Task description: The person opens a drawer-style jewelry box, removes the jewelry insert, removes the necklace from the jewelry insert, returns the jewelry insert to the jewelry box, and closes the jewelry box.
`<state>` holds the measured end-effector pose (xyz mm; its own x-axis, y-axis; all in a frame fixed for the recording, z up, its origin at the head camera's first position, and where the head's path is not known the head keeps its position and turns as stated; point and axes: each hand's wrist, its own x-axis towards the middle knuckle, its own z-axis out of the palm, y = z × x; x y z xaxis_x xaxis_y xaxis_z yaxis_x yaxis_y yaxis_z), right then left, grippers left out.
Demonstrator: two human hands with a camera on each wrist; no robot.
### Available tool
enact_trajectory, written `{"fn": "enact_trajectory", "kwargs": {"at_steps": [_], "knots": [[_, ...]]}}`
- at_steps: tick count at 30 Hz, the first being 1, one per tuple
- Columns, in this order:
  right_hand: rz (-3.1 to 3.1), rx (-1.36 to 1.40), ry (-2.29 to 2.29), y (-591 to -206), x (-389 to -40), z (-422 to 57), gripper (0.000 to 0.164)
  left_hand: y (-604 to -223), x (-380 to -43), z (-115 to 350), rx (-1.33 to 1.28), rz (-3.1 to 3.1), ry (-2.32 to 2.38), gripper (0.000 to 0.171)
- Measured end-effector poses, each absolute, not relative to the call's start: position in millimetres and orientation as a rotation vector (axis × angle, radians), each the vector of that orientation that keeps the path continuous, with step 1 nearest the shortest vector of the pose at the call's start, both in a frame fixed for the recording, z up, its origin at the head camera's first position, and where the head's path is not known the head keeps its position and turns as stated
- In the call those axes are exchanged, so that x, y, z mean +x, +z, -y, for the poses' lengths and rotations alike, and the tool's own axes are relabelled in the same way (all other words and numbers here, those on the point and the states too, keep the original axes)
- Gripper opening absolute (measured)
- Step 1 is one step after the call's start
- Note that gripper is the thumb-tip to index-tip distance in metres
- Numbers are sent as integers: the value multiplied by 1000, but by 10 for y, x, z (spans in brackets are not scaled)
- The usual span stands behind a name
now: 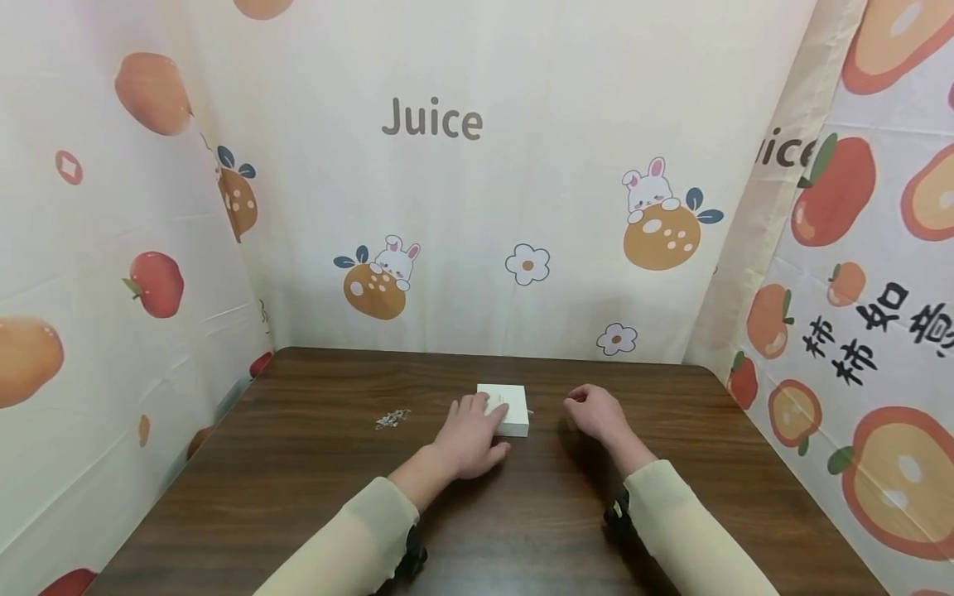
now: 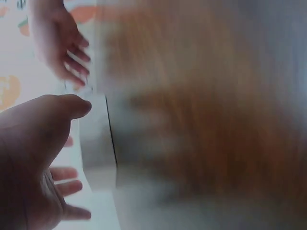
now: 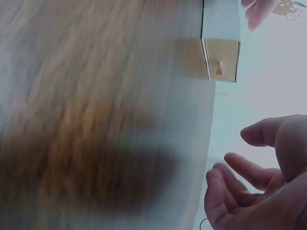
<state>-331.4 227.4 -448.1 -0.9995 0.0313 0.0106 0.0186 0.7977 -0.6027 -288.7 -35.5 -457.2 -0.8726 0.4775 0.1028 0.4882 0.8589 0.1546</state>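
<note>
A small white drawer box (image 1: pixel 516 420) with a short ribbon tab (image 3: pixel 219 70) on its right end lies on the table. My left hand (image 1: pixel 468 437) rests on the box's top left part, its fingers extended and its thumb apart along the near side. To the right of the box, a short gap away, my right hand (image 1: pixel 599 412) hovers with loosely bent fingers and holds nothing. In the right wrist view the drawer end looks closed. Left of the left hand is a small heap of silvery jewelry (image 1: pixel 392 419), perhaps a chain; its exact kind is too small to tell.
The dark brown wooden table (image 1: pixel 313 497) has rounded far corners. A fruit-and-rabbit printed curtain (image 1: pixel 462 207) stands along its back edge, with more printed cloth on the left and right sides.
</note>
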Motion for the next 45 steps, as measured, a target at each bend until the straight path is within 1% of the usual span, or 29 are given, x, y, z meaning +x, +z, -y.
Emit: {"fn": "enact_trajectory", "kwargs": {"at_steps": [6,11,29,39,45], "knots": [[2935,-33,997,-4495,-3319,-2318,46,-4574,-2687,194,-743,3000,-214,66],[2933,-36,988,-4498,-3330,-2322,50,-4588,-2668,175,-701,3017,-197,68],[2938,-41,990,-4498,-3312,-2291,46,-4659,-3212,357,-524,3111,-258,82],[2942,-41,1003,-4501,-3307,-2278,46,-4709,-3417,379,-451,3157,-304,86],[2942,-47,1011,-4492,-3288,-2256,47,-4690,-3443,383,-438,3170,-306,87]]}}
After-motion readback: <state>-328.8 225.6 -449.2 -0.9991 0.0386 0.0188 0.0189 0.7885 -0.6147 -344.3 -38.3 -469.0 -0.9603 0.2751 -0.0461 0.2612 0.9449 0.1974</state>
